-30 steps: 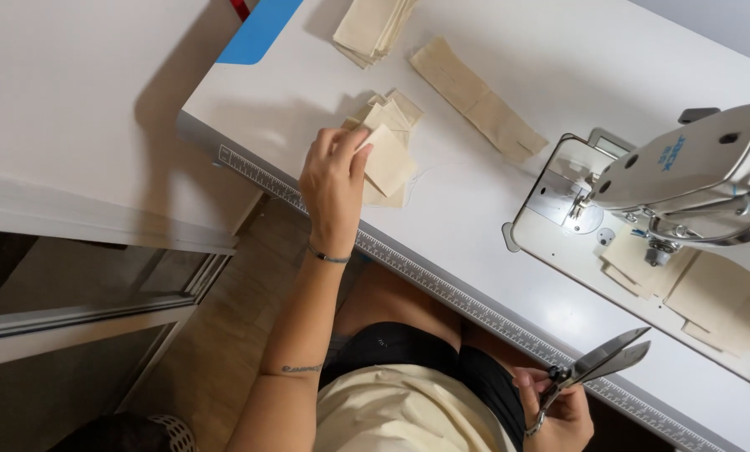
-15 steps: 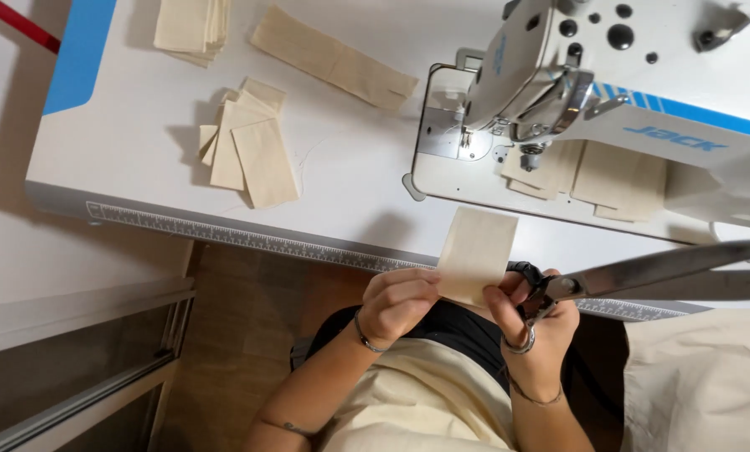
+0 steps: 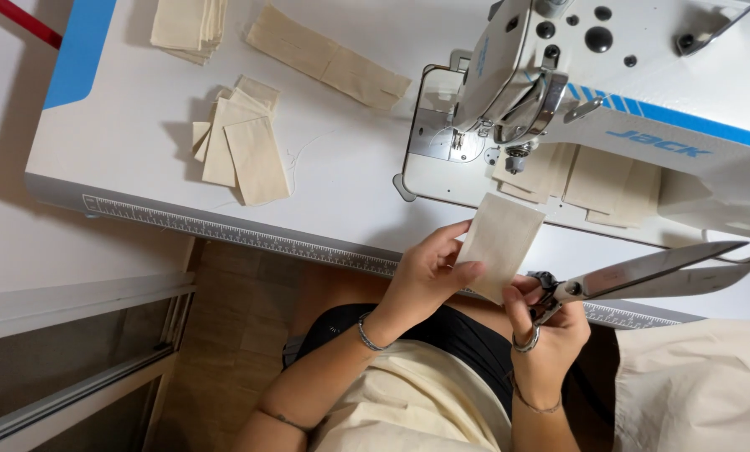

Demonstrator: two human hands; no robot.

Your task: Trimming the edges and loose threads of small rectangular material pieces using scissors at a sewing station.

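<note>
My left hand (image 3: pixel 425 276) pinches a small cream fabric rectangle (image 3: pixel 502 243) at its left edge, holding it above the table's front edge. My right hand (image 3: pixel 546 331) grips a pair of large steel scissors (image 3: pixel 643 274) by the handles, and its fingertips touch the lower corner of the same piece. The blades point right and lie nearly closed. A white sewing machine (image 3: pixel 559 59) stands just beyond the held piece, with more cream pieces (image 3: pixel 592 180) lying under its arm.
A fanned pile of cream pieces (image 3: pixel 241 146) lies at the left of the white table (image 3: pixel 341 192). A neat stack (image 3: pixel 186 25) and a long strip (image 3: pixel 329 59) lie farther back. A ruler strip (image 3: pixel 241 236) runs along the front edge. Cream cloth (image 3: pixel 693 385) hangs at the right.
A second ago my left hand reached to the fanned pile. It has since brought one piece in front of me, where both hands met on it. The view shifted right.
</note>
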